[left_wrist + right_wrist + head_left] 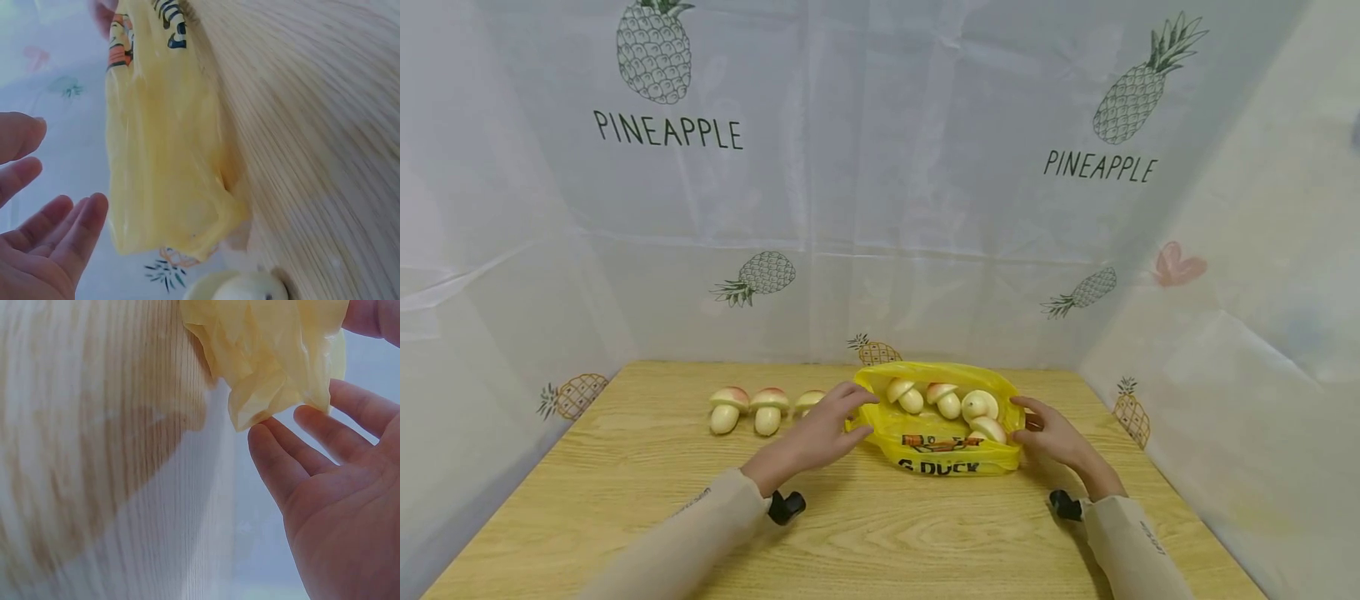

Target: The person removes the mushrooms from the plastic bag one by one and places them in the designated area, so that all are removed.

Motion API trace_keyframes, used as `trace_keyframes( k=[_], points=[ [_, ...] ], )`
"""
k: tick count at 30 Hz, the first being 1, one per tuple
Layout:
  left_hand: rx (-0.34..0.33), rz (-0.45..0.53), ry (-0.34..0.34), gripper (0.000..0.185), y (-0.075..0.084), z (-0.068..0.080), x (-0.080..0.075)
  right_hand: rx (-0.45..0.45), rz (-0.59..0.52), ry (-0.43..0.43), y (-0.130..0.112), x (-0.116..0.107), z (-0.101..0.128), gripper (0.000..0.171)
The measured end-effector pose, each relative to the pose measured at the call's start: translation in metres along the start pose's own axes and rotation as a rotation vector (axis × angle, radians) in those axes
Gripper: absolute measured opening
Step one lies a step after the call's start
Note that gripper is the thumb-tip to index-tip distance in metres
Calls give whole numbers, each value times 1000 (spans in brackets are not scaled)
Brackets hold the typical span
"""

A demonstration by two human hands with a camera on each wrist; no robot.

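- Here's the yellow bag (940, 454): thin, shiny, crinkled plastic, mouth gaping, sitting on the pale wood-grained desk (880, 542) with "G.DUCK" lettering across its front.
- Inside it, four mushroom-shaped pieces (943, 402), smooth and cream, with rounded caps, some blushing red!
- Over to the left, three loose mushrooms (769, 410) line up, the nearest to the bag partly behind a hand.
- Left grip (827, 427): spread, thumb well off the fingers, tips right at the bag's left edge; whether they touch, I cannot tell.
- Right grip (1060, 435): spread too, thumb and fingers apart at the bag's right edge.
- The right wrist view gives us contact: fingertips (259, 434) against a crumpled corner of plastic, which the head view hides.
- And the left wrist view offers the bag's creased side wall, one cream piece poking in at the bottom.
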State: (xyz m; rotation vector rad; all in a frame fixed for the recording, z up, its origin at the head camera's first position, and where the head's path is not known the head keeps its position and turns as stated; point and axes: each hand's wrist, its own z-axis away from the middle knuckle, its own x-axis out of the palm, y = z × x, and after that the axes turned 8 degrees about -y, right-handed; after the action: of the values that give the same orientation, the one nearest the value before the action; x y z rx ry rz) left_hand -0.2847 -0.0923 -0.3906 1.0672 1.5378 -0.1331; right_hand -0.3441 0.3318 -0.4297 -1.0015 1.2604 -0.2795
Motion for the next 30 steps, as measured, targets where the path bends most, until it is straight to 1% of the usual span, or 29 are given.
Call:
trace_keyframes(
  k=[3, 5, 7, 10, 13, 17, 19, 21, 25, 30],
  points=[
    [4, 52, -1, 40, 2, -12, 4, 0, 3, 2, 1, 0, 0, 70],
    [-13, 63, -7, 41, 1, -20, 8, -1, 6, 3, 2, 0, 0, 70],
    [-37, 57, -16, 43, 0, -28, 13, -1, 11, 3, 2, 1, 0, 70],
    [-86, 16, -38, 46, -2, -39, 18, -7, 22, 3, 2, 1, 0, 70],
    [-115, -17, -64, 49, -4, -52, 21, -8, 21, 6, 2, 1, 0, 70],
    [-139, -2, -104, 51, -8, -66, 25, 1, 2, 4, 2, 1, -1, 70],
    [-145, 9, -122, 51, -10, -72, 26, 2, -1, 0, 3, 1, -2, 70],
    [-150, -2, -140, 51, -11, -77, 27, 3, 3, 0, 3, 2, -2, 71],
    [-164, -59, -183, 52, -12, -87, 30, 10, 8, 4, 4, 1, -1, 71],
    [-214, -108, -221, 55, -11, -94, 34, 15, 5, 3, 4, 0, -2, 71]
  ],
)
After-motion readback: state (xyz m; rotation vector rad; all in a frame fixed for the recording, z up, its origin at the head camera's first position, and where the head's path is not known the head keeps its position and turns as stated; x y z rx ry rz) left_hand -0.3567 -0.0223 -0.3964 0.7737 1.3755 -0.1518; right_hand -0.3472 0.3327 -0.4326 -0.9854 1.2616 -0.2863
